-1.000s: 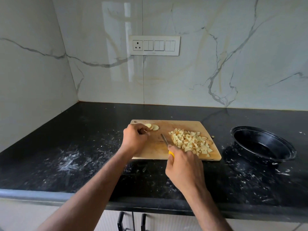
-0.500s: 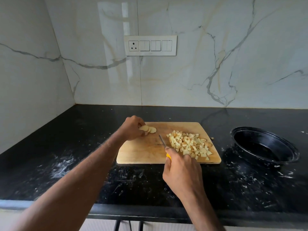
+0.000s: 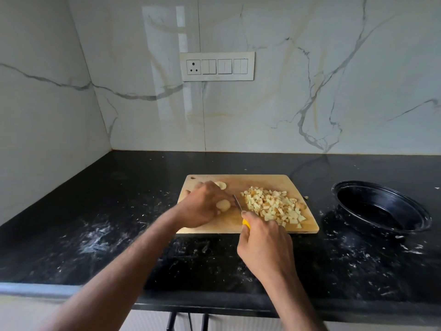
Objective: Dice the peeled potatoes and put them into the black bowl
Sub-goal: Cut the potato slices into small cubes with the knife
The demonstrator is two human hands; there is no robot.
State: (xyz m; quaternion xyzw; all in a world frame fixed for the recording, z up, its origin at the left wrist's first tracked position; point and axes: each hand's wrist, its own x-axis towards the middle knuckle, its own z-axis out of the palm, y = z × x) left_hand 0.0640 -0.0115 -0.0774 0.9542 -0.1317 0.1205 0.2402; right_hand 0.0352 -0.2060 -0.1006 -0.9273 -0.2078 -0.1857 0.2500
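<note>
A wooden cutting board (image 3: pixel 250 182) lies on the black counter. On its right half sits a pile of diced potato (image 3: pixel 274 206). My left hand (image 3: pixel 202 206) holds a round potato slice (image 3: pixel 223 204) near the board's middle left. Another slice (image 3: pixel 220 185) lies behind that hand. My right hand (image 3: pixel 265 244) grips a yellow-handled knife (image 3: pixel 237 203), its short blade pointing away between the slice and the pile. The black bowl (image 3: pixel 381 209) stands to the right of the board, with nothing visible inside.
The black counter (image 3: pixel 95 223) is smeared with white streaks on both sides of the board. A small potato bit (image 3: pixel 306 197) lies just off the board's right edge. Marble walls close the back and left; a switch panel (image 3: pixel 217 66) hangs on the back wall.
My left hand has carried a potato slice from the board's far left corner toward the knife blade. The right hand and knife have stayed about where they were.
</note>
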